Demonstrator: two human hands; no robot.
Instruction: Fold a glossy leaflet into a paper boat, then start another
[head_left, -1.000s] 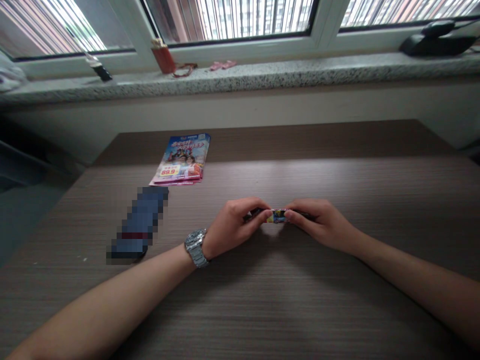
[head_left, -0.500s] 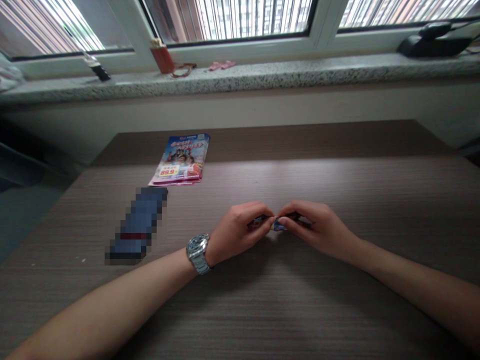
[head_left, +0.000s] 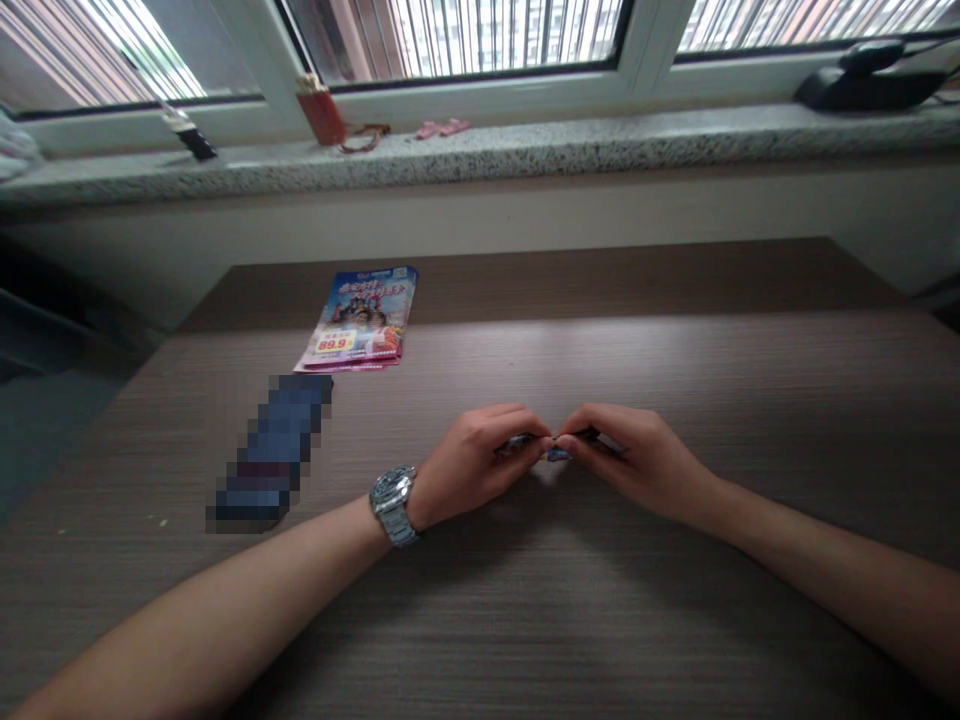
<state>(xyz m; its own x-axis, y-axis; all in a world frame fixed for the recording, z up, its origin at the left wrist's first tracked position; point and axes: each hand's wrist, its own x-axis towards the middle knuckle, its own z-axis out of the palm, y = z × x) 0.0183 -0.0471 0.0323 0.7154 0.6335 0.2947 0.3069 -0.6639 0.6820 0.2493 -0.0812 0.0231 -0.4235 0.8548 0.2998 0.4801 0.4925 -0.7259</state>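
Note:
Between my fingertips is a small piece of colourful printed paper (head_left: 557,454), mostly blue where it shows. My left hand (head_left: 480,455), with a metal watch (head_left: 394,504) on its wrist, pinches the paper's left part between thumb and fingers. From the other side my right hand (head_left: 637,455) pinches it too, and the two sets of fingertips nearly meet. Both hands are closed, low over the brown table (head_left: 480,620). Most of the paper is hidden behind the fingers, so its full shape cannot be made out.
A stack of printed leaflets (head_left: 360,318) lies at the table's far left. Nearer me is a pixelated dark blue oblong thing (head_left: 274,450). Beyond the table, a stone windowsill (head_left: 570,150) holds a red-brown case (head_left: 322,115), pink items (head_left: 442,129) and a black device (head_left: 870,85).
My fingertips have drawn slightly closer together, and less of the printed paper shows between them. The view has shifted very slightly.

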